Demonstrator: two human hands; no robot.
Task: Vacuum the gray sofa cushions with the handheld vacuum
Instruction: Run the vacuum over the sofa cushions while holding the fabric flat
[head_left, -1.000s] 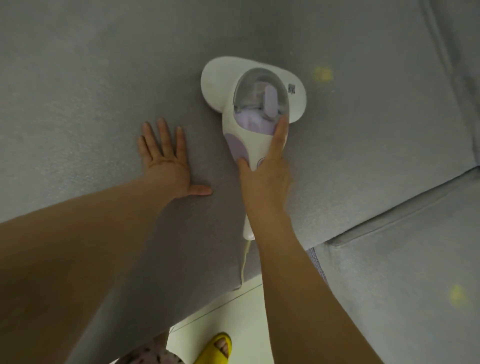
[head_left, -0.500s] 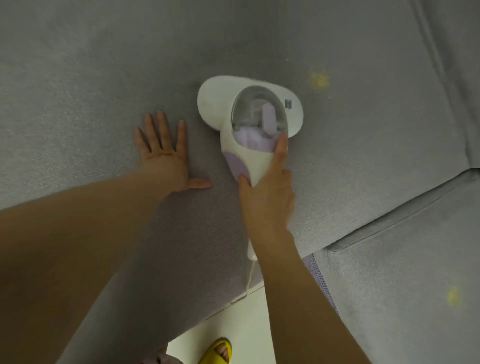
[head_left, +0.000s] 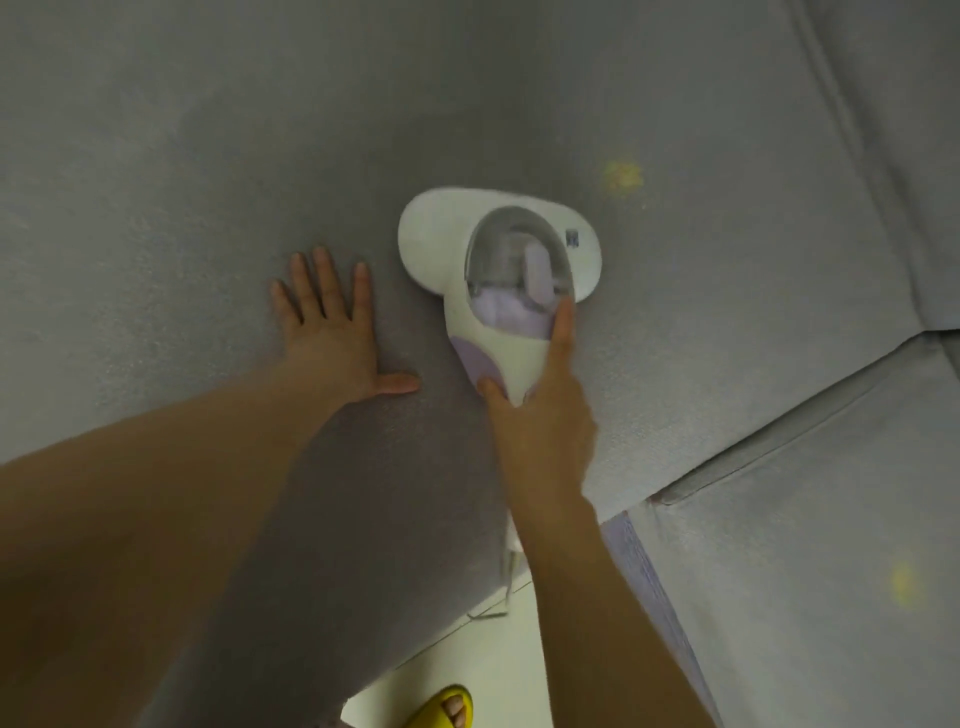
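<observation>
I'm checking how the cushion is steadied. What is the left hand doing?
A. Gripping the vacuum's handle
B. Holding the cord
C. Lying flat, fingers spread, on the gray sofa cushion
C: the left hand lies flat with spread fingers on the gray sofa cushion, beside the white and lilac handheld vacuum, whose handle the right hand grips.
</observation>
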